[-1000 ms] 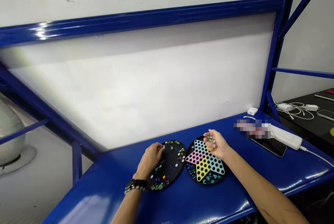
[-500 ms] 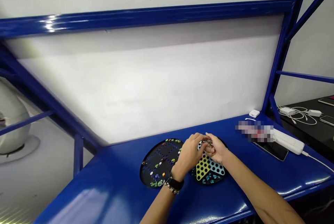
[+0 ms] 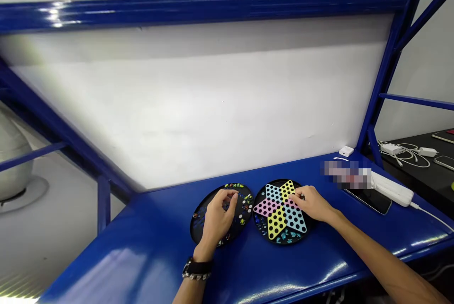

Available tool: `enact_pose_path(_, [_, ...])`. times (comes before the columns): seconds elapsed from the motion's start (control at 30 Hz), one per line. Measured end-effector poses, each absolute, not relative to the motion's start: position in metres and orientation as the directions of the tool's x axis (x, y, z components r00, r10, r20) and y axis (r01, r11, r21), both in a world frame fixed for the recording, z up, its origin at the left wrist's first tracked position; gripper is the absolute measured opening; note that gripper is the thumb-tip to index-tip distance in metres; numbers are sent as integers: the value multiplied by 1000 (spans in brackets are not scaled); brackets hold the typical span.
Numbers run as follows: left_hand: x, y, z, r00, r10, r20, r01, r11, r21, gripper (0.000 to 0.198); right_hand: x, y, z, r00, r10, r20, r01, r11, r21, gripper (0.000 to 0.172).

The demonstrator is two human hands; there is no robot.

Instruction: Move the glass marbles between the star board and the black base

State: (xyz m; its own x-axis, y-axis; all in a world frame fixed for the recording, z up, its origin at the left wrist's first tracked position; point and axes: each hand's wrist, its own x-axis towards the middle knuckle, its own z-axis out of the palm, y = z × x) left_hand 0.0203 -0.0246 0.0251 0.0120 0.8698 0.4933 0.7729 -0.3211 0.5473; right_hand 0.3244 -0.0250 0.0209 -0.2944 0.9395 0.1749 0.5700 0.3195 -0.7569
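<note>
My left hand (image 3: 219, 214), with a dark band and a bead bracelet at the wrist, is over the round black tray (image 3: 212, 197) of colored marbles. Its thumb and fingertips meet in a pinch; anything between them is too small to make out. My right hand (image 3: 312, 202) is at the right side of the star-shaped board (image 3: 276, 222), which has yellow, blue and pink points with black holes. Its fingers are curled together, and what they hold is hidden. The board lies in a second round black tray (image 3: 261, 194), with blue marbles (image 3: 288, 235) around it.
On the blue table (image 3: 159, 228), a phone (image 3: 371, 201), a white power strip (image 3: 393, 190) and a small white case (image 3: 346, 151) lie to the right. Blue frame bars (image 3: 213, 9) cross in front of a white wall. A dark side table (image 3: 422, 171) holds cables and chargers.
My hands were together above the star board and have come apart. The left moved left over the marble tray, the right moved right to the board's edge. The camera view shifted slightly.
</note>
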Motion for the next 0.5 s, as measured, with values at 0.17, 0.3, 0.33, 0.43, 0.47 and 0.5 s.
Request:
enact_pose_path(0.17, [26, -27, 23, 17, 868, 497, 743, -344, 575, 28, 325, -41, 12, -342, 911, 230, 793, 412, -450, 44])
enact_pose_path(0.3, [25, -28, 21, 6, 877, 481, 720, -337, 607, 29, 326, -41, 6, -371, 888, 271, 832, 447, -327, 44])
enact_pose_path(0.33, [24, -28, 21, 0, 879, 477, 719, -332, 611, 30, 327, -40, 5, -372, 886, 277, 836, 450, -315, 43])
enact_pose_path(0.43, [22, -29, 20, -6, 882, 471, 717, -325, 617, 33, 330, -40, 3, -381, 878, 289, 836, 461, -299, 41])
enact_pose_path(0.47, [22, -30, 20, -6, 883, 469, 715, -324, 620, 34, 331, -40, 2, -381, 878, 291, 835, 461, -299, 40])
enact_pose_path(0.5, [22, -30, 21, -7, 885, 466, 712, -323, 624, 35, 332, -40, 2, -379, 878, 291, 835, 461, -300, 40])
